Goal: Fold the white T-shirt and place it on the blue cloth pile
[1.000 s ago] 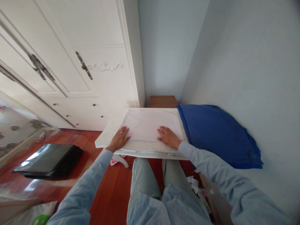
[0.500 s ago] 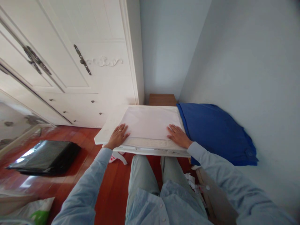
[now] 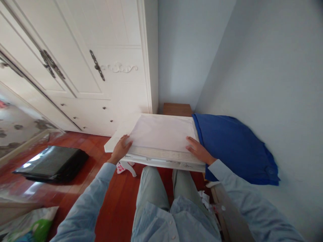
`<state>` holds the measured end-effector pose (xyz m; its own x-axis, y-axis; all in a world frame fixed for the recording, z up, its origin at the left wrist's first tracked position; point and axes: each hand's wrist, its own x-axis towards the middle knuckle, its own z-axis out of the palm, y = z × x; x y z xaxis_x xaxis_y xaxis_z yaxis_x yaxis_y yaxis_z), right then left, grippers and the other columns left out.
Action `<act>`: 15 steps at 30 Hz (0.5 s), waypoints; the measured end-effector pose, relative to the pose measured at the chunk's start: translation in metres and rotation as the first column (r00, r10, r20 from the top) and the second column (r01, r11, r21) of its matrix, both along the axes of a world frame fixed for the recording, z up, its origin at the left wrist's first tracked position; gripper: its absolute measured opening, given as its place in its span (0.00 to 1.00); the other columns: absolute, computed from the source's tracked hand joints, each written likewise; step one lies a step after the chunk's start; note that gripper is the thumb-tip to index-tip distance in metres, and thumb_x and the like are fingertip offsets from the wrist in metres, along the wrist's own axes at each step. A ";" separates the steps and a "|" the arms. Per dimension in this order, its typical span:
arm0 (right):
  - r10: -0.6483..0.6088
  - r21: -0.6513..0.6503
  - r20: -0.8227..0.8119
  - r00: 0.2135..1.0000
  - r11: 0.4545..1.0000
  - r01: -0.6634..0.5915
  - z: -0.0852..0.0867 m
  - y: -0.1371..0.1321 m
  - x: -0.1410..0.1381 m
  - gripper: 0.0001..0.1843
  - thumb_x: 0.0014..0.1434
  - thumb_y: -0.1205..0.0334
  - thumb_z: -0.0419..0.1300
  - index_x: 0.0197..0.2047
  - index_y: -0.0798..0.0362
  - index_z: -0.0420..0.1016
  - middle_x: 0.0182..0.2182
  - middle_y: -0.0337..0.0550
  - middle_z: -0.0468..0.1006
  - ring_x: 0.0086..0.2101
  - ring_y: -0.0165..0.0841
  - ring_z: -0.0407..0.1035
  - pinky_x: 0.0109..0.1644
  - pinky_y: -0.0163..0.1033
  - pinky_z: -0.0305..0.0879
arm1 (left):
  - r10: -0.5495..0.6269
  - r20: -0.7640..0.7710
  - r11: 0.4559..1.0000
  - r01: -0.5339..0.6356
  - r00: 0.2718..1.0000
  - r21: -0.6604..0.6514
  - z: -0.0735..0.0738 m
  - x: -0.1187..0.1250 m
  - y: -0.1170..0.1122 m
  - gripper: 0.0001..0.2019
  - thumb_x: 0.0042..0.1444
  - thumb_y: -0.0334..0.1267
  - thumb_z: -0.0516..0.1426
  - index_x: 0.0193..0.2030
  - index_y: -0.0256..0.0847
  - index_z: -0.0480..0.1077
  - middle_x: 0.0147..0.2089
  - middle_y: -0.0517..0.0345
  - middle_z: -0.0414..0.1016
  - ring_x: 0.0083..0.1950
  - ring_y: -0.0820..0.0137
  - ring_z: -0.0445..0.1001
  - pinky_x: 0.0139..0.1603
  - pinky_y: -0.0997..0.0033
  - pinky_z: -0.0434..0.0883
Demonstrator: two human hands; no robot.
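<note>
A smooth white sheet, perhaps cloth or paper (image 3: pixel 161 132), lies flat on a white table (image 3: pixel 114 139). At its near left corner is my left hand (image 3: pixel 122 148), its fingers stretched out along the edge. My right hand (image 3: pixel 198 149) is at the near right side, fingers extended, with the fingertips at the sheet's edge. Neither hand is closed around anything. Beside my right hand, a folded blue cloth (image 3: pixel 232 144) covers the table's right end and hangs over it.
A white wardrobe (image 3: pixel 126 87) with dark handles stands behind and left. A brown wooden box (image 3: pixel 177 109) sits behind the table. On the red wood floor (image 3: pixel 113 201) lies a black plastic-wrapped package (image 3: pixel 54 164). The grey wall (image 3: pixel 272 84) borders the right.
My left hand has slid left and toward me, to the sheet's corner. My right hand has shifted slightly right and nearer, less flat than before. The view has turned a little left.
</note>
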<state>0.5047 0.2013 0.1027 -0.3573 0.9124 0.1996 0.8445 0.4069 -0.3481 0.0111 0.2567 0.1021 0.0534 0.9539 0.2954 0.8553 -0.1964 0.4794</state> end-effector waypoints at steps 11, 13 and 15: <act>0.214 -0.060 -0.165 0.963 0.972 -0.226 -0.002 -0.049 -0.019 0.30 0.70 0.45 0.53 0.70 0.45 0.65 0.69 0.49 0.65 0.67 0.44 0.59 0.71 0.59 0.58 | 0.430 0.818 0.891 -0.033 0.381 -0.453 0.042 0.014 -0.042 0.19 0.57 0.37 0.62 0.56 0.42 0.70 0.54 0.48 0.78 0.58 0.60 0.77 0.57 0.63 0.75; 0.263 -0.054 -0.222 0.939 0.958 -0.281 -0.003 -0.053 -0.029 0.28 0.69 0.47 0.55 0.69 0.43 0.67 0.68 0.47 0.66 0.67 0.45 0.61 0.71 0.59 0.59 | 0.492 0.864 0.866 0.046 0.108 -0.499 0.051 0.015 -0.043 0.15 0.58 0.33 0.59 0.52 0.38 0.70 0.49 0.44 0.78 0.51 0.61 0.80 0.53 0.64 0.77; 0.297 -0.055 -0.279 0.913 0.945 -0.324 -0.003 -0.056 -0.039 0.26 0.69 0.48 0.57 0.68 0.41 0.69 0.68 0.45 0.66 0.66 0.45 0.62 0.70 0.59 0.60 | 0.580 0.811 0.813 0.117 -0.077 -0.571 0.058 0.014 -0.043 0.15 0.58 0.31 0.58 0.52 0.33 0.69 0.44 0.40 0.76 0.45 0.58 0.81 0.47 0.61 0.80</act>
<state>0.4658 0.1454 0.0996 -0.5723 0.7838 0.2411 0.5536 0.5862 -0.5915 0.0253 0.2141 0.1605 -0.1850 0.8213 -0.5396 -0.5637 0.3611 0.7429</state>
